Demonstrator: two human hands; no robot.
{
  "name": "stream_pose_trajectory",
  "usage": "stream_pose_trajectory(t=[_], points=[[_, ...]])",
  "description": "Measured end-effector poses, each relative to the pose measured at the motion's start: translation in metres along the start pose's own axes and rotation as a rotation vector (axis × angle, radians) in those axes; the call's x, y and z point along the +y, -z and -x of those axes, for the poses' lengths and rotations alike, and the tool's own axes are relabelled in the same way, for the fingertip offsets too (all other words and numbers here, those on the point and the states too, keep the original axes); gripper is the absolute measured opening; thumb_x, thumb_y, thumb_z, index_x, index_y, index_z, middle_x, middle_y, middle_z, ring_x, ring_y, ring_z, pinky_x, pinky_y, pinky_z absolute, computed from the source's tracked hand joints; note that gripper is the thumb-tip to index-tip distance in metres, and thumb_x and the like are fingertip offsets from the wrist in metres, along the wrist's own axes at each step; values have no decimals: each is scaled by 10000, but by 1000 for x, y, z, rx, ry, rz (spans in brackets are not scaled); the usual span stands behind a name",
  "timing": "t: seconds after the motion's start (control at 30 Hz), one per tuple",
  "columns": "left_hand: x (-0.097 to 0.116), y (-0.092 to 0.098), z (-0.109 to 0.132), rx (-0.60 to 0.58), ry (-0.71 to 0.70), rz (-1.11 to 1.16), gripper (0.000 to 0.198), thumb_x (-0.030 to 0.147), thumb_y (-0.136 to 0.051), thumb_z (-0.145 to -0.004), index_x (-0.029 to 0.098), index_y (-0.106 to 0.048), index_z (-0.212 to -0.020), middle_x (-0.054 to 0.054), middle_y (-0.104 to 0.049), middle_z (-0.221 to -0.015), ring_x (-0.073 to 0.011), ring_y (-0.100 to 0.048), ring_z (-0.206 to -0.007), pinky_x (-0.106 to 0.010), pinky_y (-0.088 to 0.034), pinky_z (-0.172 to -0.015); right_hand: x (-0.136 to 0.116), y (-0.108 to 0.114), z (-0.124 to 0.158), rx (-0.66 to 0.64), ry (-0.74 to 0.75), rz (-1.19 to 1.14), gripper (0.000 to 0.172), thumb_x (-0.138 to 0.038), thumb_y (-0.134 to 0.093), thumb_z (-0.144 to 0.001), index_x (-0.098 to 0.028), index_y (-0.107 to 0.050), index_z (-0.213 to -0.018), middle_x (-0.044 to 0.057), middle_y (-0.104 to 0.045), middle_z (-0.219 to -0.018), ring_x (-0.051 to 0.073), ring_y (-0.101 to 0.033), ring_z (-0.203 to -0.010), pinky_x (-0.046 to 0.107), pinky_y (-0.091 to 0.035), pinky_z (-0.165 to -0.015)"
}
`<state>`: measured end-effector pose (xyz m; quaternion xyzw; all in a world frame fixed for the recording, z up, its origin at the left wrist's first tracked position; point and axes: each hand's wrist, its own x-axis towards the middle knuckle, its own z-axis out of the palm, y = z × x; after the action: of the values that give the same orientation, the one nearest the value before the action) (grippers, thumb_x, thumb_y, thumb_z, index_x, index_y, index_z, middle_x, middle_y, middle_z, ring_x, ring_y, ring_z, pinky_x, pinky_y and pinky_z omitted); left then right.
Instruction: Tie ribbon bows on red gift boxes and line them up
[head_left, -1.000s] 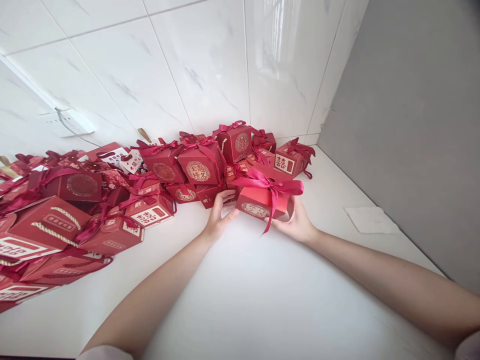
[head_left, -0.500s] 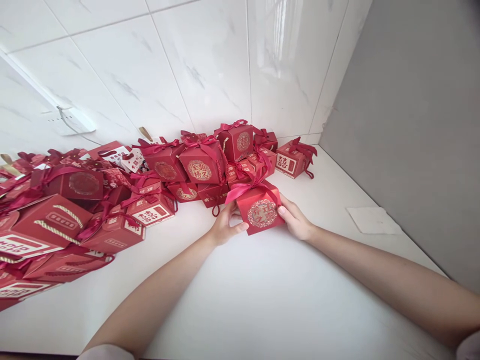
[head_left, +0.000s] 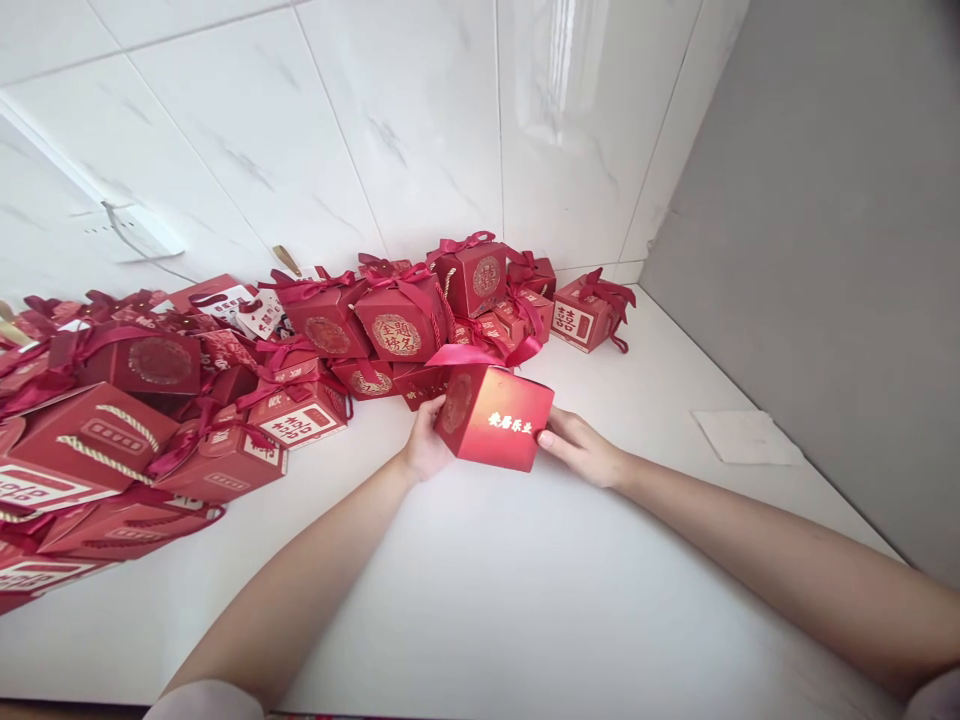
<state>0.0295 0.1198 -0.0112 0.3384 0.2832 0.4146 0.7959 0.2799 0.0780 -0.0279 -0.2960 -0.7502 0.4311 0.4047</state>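
Observation:
A red gift box (head_left: 499,420) with a pink-red ribbon bow on top is held between both hands in front of the pile. Its side with gold Chinese writing faces me, and a round gold emblem shows on its left side. My left hand (head_left: 429,440) grips the box's left side, its fingers partly hidden behind it. At the right side, my right hand (head_left: 581,448) holds on with the thumb at the front edge. Just behind, a red box with a gold emblem (head_left: 401,318) rests on other boxes.
Many red gift boxes (head_left: 225,460) are heaped along the tiled wall (head_left: 420,130) on the left. One box (head_left: 589,315) stands at the pile's right end. A white sheet (head_left: 746,437) lies on the white table (head_left: 480,600) near the grey wall.
The gift box has been turned in my hands: the emblem side that faced me now points left, and the side with writing shows. The view has shifted slightly.

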Motion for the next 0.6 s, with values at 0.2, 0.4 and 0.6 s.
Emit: stream_pose_trajectory(t=[0.2,0.4,0.6], points=[[1,-4,-5,-64,59,-134,326,311,-651,-892,120,-681,-1154,-103,-756,-1053,-220,-724,-917,-314,-558,-823,3,3,-4,42,-49,-282,771,-669,-479,-925,-296,-240,-1556,66,-358,-1599,296,-365,-1456,435,-355,-1172],[-1,-15,-5,-45,-9,-287,439,392,-690,-864,142,-658,-1224,-142,-668,-1292,-303,-630,-1196,-393,-542,-948,13,5,-7,66,-146,-413,758,-672,-456,-934,-274,-253,-1547,79,-341,-1609,282,-332,-1475,456,-308,-1196],[-2,-9,-8,-17,-53,-407,481,438,-671,-869,136,-656,-1243,-171,-646,-1322,-340,-608,-1213,-447,-504,-981,14,3,-7,99,-119,-367,747,-678,-497,-910,-268,-321,-1509,100,-428,-1541,294,-347,-1458,471,-336,-1167]])
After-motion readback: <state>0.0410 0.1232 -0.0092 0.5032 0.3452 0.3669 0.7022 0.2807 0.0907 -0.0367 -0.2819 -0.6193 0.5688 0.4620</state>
